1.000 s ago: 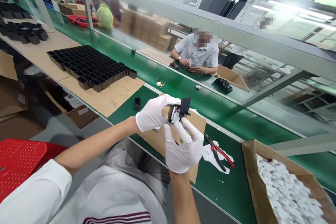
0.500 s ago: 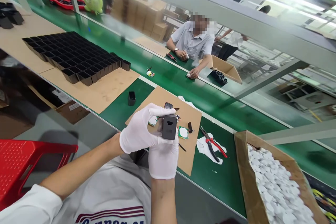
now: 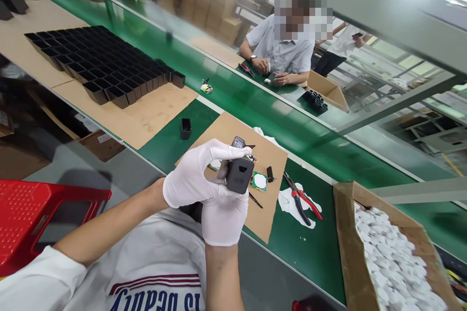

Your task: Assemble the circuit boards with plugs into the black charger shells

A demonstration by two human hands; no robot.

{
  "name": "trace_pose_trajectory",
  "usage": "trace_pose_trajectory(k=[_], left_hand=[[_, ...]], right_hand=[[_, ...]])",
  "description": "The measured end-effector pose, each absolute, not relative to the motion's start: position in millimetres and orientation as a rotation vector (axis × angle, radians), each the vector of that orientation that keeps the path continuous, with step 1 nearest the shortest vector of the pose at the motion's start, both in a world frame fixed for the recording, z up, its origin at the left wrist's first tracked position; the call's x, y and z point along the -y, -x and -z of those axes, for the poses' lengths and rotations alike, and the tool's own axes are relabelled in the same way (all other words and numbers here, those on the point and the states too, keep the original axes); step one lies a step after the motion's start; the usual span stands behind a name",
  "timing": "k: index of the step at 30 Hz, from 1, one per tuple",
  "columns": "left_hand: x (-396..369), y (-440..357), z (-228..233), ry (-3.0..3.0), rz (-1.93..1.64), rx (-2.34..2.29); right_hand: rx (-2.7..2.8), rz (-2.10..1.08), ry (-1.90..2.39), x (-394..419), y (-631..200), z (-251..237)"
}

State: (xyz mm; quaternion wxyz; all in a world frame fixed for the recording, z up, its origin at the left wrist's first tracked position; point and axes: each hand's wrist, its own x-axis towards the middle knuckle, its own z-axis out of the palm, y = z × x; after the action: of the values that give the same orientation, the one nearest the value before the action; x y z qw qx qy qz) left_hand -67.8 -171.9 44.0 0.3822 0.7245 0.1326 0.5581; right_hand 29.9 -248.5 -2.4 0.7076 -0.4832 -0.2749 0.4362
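Note:
A black plastic housing (image 3: 241,176) with a small slot in its end face is held in front of me. My left hand (image 3: 191,170), in a white glove, grips it between thumb and fingers from the left. Below it, my gloved right hand (image 3: 224,218) is closed round its lower part; those fingers are mostly hidden. Just behind the housing shows another dark, glossy piece (image 3: 239,142). On the cardboard sheet (image 3: 272,214) lie a green circuit board (image 3: 260,181) with a white round pad, a small black part (image 3: 270,174) and a thin black tool (image 3: 255,200).
Red-and-black pliers (image 3: 299,199) rest on a white cloth right of the cardboard. A carton (image 3: 345,243) of white pieces stands further right. Rows of black housings (image 3: 109,65) fill the left; one stands alone (image 3: 185,129). A co-worker (image 3: 280,53) sits across the belt.
The housing has turned slightly in my hands, showing more of its side. My view has shifted a little. Across the belt, the co-worker's hands have come closer together.

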Motion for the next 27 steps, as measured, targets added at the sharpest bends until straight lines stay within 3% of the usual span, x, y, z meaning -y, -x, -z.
trace_pose_trajectory(k=[4,12,16,20,27], left_hand=[[173,67,-43,-1.855,-1.373,-0.357],[144,85,7,-1.772,-1.264,-0.534],[130,90,38,-1.558,-1.236,-0.767],[129,90,46,-1.474,-1.258,-0.809],[128,94,43,-1.502,-1.226,-0.811]], right_hand=[[0.718,-0.797,1.195,246,-27,-1],[0.708,0.138,1.487,282,-77,-6],[1.170,0.491,1.768,291,-92,18],[1.492,0.542,1.901,281,-88,39],[1.386,0.454,1.906,281,-86,32]])
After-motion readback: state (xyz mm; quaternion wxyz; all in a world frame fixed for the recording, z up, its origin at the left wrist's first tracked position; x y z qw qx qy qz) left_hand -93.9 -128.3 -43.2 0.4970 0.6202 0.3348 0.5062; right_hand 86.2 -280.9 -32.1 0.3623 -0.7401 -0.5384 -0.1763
